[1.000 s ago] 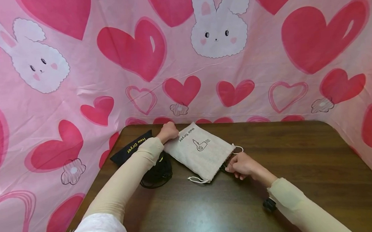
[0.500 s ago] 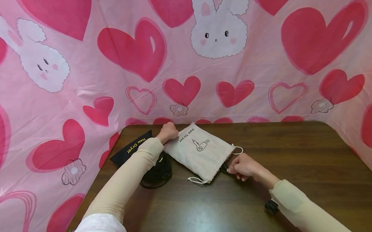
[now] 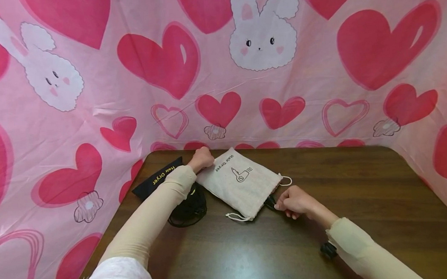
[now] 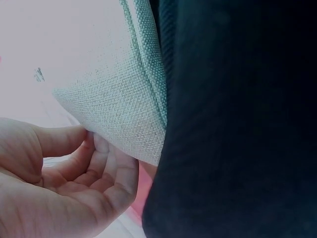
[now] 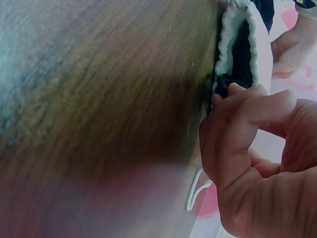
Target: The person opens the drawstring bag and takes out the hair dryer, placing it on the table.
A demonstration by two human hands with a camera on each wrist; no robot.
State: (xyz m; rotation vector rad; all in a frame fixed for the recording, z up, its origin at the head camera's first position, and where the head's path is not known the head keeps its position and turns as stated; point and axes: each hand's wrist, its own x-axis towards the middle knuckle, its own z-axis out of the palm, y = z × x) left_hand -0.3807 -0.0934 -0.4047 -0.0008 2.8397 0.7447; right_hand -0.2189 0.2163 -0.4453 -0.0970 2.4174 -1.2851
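A cream drawstring bag printed "Hair Dryer" lies on the table, its gathered mouth towards the right hand. At the bag's far left corner, my left hand pinches the cloth between thumb and fingers; the left wrist view shows the woven fabric at the fingertips. Beside the mouth, my right hand pinches a piece of black cloth that sticks out of it. In the right wrist view the black cloth runs into the opening, and its remainder is hidden inside.
Left of the cream bag, partly under the left forearm, lies a black bag with yellow "Hair Dryer" lettering. A bunched black cord or cloth is near it. White drawstring loops stick out from the cream bag. A pink patterned curtain borders the table.
My right hand has drawn slightly to the right, away from the bag's mouth, and a little more black cloth shows. The left hand and the cream bag have stayed in place.
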